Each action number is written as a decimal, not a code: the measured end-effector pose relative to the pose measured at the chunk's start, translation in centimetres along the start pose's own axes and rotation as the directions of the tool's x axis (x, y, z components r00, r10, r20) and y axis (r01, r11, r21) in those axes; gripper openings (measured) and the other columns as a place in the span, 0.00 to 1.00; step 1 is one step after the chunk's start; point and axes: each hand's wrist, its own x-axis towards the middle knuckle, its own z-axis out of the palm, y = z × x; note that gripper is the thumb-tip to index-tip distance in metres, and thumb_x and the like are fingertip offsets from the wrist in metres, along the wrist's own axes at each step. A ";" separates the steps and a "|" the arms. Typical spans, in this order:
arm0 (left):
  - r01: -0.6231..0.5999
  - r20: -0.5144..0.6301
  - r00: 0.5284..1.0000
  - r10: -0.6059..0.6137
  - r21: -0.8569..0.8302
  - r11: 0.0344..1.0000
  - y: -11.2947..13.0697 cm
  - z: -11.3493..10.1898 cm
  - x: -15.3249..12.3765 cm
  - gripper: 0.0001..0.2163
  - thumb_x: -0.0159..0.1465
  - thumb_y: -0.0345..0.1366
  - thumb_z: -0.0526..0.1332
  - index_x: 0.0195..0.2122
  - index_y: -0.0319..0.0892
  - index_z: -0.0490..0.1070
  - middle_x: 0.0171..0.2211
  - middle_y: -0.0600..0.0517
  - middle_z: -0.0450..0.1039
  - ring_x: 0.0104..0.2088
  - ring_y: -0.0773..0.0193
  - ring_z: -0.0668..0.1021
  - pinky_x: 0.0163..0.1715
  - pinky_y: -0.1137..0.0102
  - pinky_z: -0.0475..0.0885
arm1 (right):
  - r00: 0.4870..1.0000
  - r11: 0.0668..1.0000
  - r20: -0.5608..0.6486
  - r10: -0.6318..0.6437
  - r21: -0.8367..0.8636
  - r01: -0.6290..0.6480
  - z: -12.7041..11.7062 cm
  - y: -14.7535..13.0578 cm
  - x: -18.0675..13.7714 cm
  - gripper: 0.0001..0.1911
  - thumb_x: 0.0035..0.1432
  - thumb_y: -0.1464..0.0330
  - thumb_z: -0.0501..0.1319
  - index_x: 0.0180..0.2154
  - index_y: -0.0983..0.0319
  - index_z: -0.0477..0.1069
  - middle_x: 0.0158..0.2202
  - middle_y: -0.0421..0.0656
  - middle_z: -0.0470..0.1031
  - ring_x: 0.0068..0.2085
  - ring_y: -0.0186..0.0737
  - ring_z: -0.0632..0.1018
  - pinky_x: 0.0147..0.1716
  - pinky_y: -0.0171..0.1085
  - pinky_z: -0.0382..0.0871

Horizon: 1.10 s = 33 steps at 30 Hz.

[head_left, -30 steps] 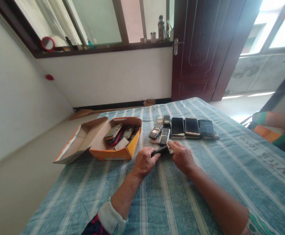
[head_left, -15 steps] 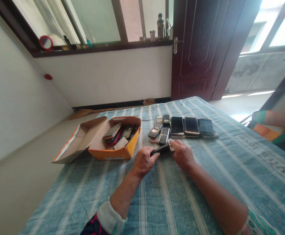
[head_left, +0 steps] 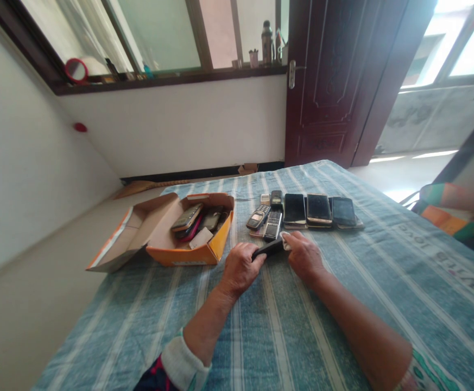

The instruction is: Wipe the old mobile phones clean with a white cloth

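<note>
a striped blue cloth (head_left: 139, 326) lies under an open orange box (head_left: 183, 257). the left hand (head_left: 239, 268) grasps 1 end of a black device (head_left: 271, 248), just in front of a keypad phone (head_left: 273, 225); the right hand (head_left: 305, 257) pinches a small white wad (head_left: 286, 241) at its other end.

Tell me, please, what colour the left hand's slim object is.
Black; the slim object shows best in the head view.

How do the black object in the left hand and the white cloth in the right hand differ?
The black object looks long and straight; the white cloth looks bunched. The black object shows the larger area; the white cloth is a small patch. The left hand holds the black object; the right hand holds the white cloth. Both are hand-held, close together.
</note>
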 end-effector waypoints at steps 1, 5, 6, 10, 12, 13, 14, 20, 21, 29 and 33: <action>-0.004 -0.004 1.000 0.005 0.009 1.000 0.0 0.1 0.0 0.03 0.59 0.33 0.65 0.31 0.39 0.75 0.30 0.48 0.77 0.34 0.59 0.76 0.36 0.67 0.70 | 1.000 1.000 0.004 0.004 -0.001 -0.004 -0.1 -0.1 0.0 0.22 0.58 0.78 0.50 0.49 0.59 0.74 0.43 0.46 0.75 0.39 0.39 0.74 0.37 0.34 0.60; -0.004 0.007 1.000 0.003 0.034 0.999 0.5 0.2 0.4 0.03 0.60 0.33 0.65 0.32 0.39 0.75 0.31 0.47 0.77 0.36 0.57 0.77 0.37 0.66 0.70 | 1.000 1.000 -0.007 0.004 0.001 -0.004 0.0 -0.1 0.0 0.22 0.58 0.78 0.50 0.49 0.60 0.74 0.42 0.46 0.75 0.39 0.41 0.74 0.36 0.35 0.60; -0.004 0.015 1.000 0.003 0.042 0.999 0.7 0.2 0.5 0.03 0.60 0.33 0.64 0.32 0.39 0.75 0.32 0.47 0.77 0.36 0.57 0.77 0.38 0.66 0.69 | 1.000 1.000 -0.015 -0.001 0.006 0.002 0.1 -0.1 0.0 0.22 0.58 0.79 0.50 0.49 0.60 0.74 0.42 0.46 0.75 0.39 0.41 0.74 0.36 0.35 0.61; -0.017 0.072 0.997 0.009 0.115 0.993 1.7 -0.1 1.0 0.04 0.61 0.34 0.63 0.32 0.39 0.75 0.33 0.46 0.77 0.37 0.55 0.76 0.39 0.64 0.68 | 0.997 0.998 -0.068 -0.035 0.049 0.039 0.6 0.2 0.0 0.22 0.56 0.80 0.51 0.47 0.60 0.75 0.41 0.46 0.76 0.40 0.41 0.75 0.38 0.34 0.62; -0.027 0.104 0.995 0.010 0.164 0.986 2.2 -0.3 1.2 0.05 0.61 0.35 0.63 0.33 0.38 0.75 0.34 0.45 0.77 0.38 0.53 0.76 0.39 0.62 0.68 | 0.993 0.995 -0.103 -0.047 0.082 0.056 0.9 0.2 0.0 0.23 0.54 0.80 0.51 0.46 0.60 0.75 0.41 0.46 0.76 0.40 0.41 0.75 0.38 0.34 0.63; -0.032 0.117 0.993 0.010 0.184 0.982 2.5 -0.4 1.2 0.05 0.62 0.35 0.63 0.33 0.38 0.75 0.34 0.44 0.77 0.38 0.53 0.77 0.40 0.61 0.68 | 0.991 0.993 -0.122 -0.053 0.103 0.066 1.1 0.2 0.0 0.23 0.54 0.80 0.51 0.46 0.60 0.75 0.41 0.46 0.76 0.40 0.42 0.75 0.39 0.35 0.63; -0.036 0.127 0.992 0.011 0.198 0.980 2.6 -0.4 1.2 0.06 0.62 0.35 0.62 0.33 0.38 0.75 0.34 0.44 0.77 0.39 0.52 0.77 0.40 0.61 0.67 | 0.988 0.989 -0.139 -0.062 0.128 0.080 1.3 0.2 -0.1 0.23 0.54 0.80 0.51 0.46 0.60 0.76 0.40 0.46 0.76 0.40 0.42 0.75 0.39 0.35 0.64; -0.028 0.144 0.990 0.001 0.186 0.982 2.6 -0.1 0.9 0.04 0.62 0.33 0.61 0.33 0.39 0.74 0.34 0.44 0.77 0.38 0.52 0.76 0.39 0.60 0.67 | 0.964 0.918 -0.236 -0.119 0.345 0.198 2.4 -0.1 -0.2 0.20 0.56 0.78 0.51 0.42 0.59 0.77 0.38 0.45 0.77 0.40 0.40 0.77 0.41 0.35 0.68; -0.030 0.134 0.991 0.006 0.178 0.984 2.5 0.0 0.8 0.04 0.62 0.33 0.61 0.33 0.39 0.74 0.34 0.44 0.77 0.38 0.52 0.76 0.39 0.61 0.67 | 0.962 0.903 -0.247 -0.113 0.379 0.203 2.5 -0.2 -0.2 0.20 0.56 0.78 0.51 0.42 0.58 0.77 0.38 0.45 0.77 0.39 0.40 0.77 0.41 0.35 0.69; -0.084 -0.089 0.993 0.076 -0.093 0.992 1.6 0.6 0.5 0.03 0.62 0.30 0.61 0.31 0.39 0.72 0.31 0.47 0.75 0.35 0.58 0.75 0.37 0.66 0.70 | 0.934 0.794 -0.349 -0.074 0.546 0.267 2.2 -0.6 0.0 0.19 0.56 0.76 0.52 0.44 0.60 0.77 0.38 0.45 0.78 0.39 0.40 0.78 0.39 0.36 0.71; -0.115 -0.179 0.980 0.082 -0.184 0.976 1.5 0.6 0.3 0.03 0.62 0.31 0.61 0.32 0.39 0.73 0.30 0.48 0.75 0.34 0.59 0.75 0.36 0.67 0.70 | 0.934 0.775 -0.352 -0.065 0.572 0.269 2.0 -0.7 0.0 0.19 0.56 0.75 0.52 0.44 0.61 0.77 0.36 0.46 0.78 0.38 0.40 0.78 0.39 0.36 0.70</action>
